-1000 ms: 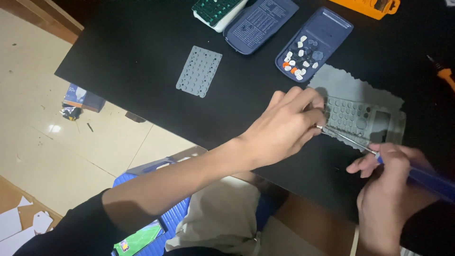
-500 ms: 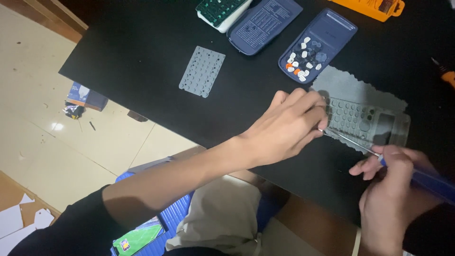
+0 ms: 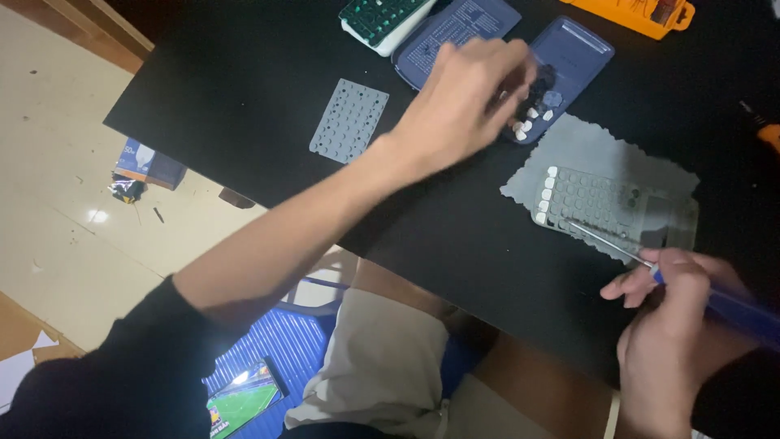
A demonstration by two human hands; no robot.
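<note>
The left hand (image 3: 467, 102) is stretched over the blue calculator shell (image 3: 561, 73) at the far side of the black table (image 3: 244, 73), its fingertips pinched narrow above the loose white buttons (image 3: 526, 124) heaped inside (whether one is already held cannot be told, the hand being blurred). These buttons are judged tiny, light, hard and apt to roll or slip, so each is best taken by its sides between thumb and forefinger. The right hand (image 3: 678, 321) is closed around a blue-handled screwdriver (image 3: 642, 258), whose thin metal tip rests on the grey keypad frame (image 3: 597, 203), where a column of white buttons is already seated along its left edge. The frame lies on a soft grey cloth (image 3: 597, 146). A limp grey rubber key mat (image 3: 349, 119) lies apart to the left. An orange tool case (image 3: 638, 12) is seen at the table's far edge, and a small blue-and-white carton (image 3: 146, 162) on the floor.
</note>
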